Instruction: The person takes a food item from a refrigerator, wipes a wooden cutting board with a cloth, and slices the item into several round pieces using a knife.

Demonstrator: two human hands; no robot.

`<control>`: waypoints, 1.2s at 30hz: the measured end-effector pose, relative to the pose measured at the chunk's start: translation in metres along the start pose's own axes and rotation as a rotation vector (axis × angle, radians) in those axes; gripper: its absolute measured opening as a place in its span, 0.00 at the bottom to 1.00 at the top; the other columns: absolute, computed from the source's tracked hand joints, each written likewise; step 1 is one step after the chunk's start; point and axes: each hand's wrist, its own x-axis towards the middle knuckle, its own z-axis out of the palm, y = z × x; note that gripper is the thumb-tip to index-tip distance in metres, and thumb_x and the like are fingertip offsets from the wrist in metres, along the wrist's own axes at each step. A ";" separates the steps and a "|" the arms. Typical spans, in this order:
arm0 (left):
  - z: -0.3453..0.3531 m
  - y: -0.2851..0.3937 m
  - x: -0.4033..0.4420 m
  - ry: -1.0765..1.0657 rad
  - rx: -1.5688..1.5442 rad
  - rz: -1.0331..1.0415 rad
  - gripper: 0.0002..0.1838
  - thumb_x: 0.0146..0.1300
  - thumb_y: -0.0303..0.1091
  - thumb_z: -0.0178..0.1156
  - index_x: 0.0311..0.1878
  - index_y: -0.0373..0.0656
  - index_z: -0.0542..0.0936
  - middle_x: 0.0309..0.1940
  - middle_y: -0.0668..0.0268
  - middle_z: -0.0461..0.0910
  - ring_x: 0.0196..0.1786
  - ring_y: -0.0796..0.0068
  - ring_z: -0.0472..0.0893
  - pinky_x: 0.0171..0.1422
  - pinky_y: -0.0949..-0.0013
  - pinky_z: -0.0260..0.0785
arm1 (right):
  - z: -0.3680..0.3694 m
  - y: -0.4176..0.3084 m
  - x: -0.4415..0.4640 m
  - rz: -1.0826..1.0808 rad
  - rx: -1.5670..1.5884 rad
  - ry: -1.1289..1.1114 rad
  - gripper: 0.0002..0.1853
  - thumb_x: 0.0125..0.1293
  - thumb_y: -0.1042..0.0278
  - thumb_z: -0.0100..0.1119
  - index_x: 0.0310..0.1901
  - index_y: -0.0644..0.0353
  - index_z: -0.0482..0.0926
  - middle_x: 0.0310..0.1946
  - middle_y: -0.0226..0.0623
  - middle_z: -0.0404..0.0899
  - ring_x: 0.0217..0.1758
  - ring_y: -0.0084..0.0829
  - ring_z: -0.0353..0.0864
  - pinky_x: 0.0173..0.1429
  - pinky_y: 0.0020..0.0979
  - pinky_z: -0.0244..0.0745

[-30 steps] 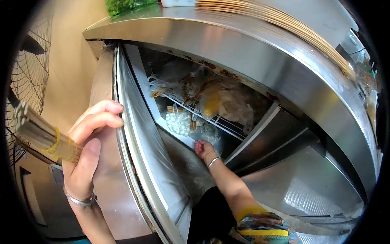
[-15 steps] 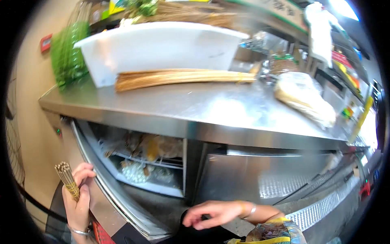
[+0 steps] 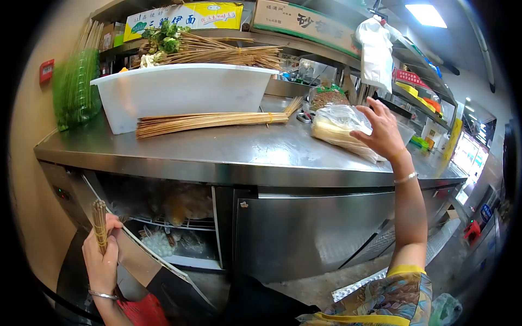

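My left hand (image 3: 103,261) is closed around a small banded bundle of thin sticks, like skewers (image 3: 100,225), which points upward. Its fingers are at the edge of the open fridge door (image 3: 142,258). Over the counter's right side, my right hand (image 3: 383,133) is raised with fingers spread and nothing in it. A clear plastic bag with pale, long contents (image 3: 337,127) lies just left of that hand; whether they touch I cannot tell. A larger bundle of wooden skewers (image 3: 212,124) rests on the steel counter (image 3: 239,149).
A white tub (image 3: 179,92) at the back holds skewers and broccoli (image 3: 171,41). Tall sticks stand in a green container (image 3: 79,92) at the left. Bags fill the open fridge compartment (image 3: 168,206) below the counter. A white bag (image 3: 375,51) hangs at right.
My right hand has risen from low in front of me to above the counter by the plastic bag, fingers spreading. My left hand keeps its skewers. The view has shifted right and up.
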 end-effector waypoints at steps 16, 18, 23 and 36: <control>0.000 -0.009 -0.001 -0.052 -0.028 -0.053 0.15 0.57 0.21 0.45 0.43 0.32 0.78 0.51 0.55 0.78 0.55 0.65 0.77 0.65 0.65 0.65 | 0.069 0.016 -0.031 0.102 0.116 -0.287 0.26 0.62 0.52 0.62 0.54 0.66 0.75 0.46 0.49 0.76 0.49 0.51 0.77 0.53 0.41 0.71; 0.000 -0.010 -0.001 -0.062 0.031 -0.016 0.14 0.58 0.22 0.45 0.44 0.33 0.78 0.52 0.55 0.77 0.57 0.64 0.76 0.66 0.63 0.64 | 0.076 0.025 -0.034 0.108 0.154 -0.286 0.26 0.64 0.53 0.60 0.55 0.67 0.74 0.45 0.50 0.76 0.48 0.51 0.77 0.52 0.40 0.71; 0.002 -0.012 0.000 -0.100 0.029 -0.032 0.13 0.62 0.27 0.47 0.44 0.33 0.78 0.52 0.55 0.77 0.60 0.64 0.73 0.69 0.63 0.60 | 0.078 0.027 -0.036 0.110 0.098 -0.290 0.26 0.67 0.52 0.56 0.57 0.65 0.72 0.46 0.49 0.75 0.50 0.50 0.77 0.52 0.40 0.71; -0.015 -0.035 -0.005 -0.149 0.126 0.000 0.17 0.70 0.34 0.45 0.53 0.34 0.75 0.62 0.52 0.71 0.68 0.60 0.67 0.74 0.60 0.52 | 0.080 0.030 -0.035 0.143 0.260 -0.070 0.15 0.62 0.61 0.64 0.41 0.64 0.75 0.37 0.47 0.77 0.42 0.45 0.76 0.48 0.40 0.71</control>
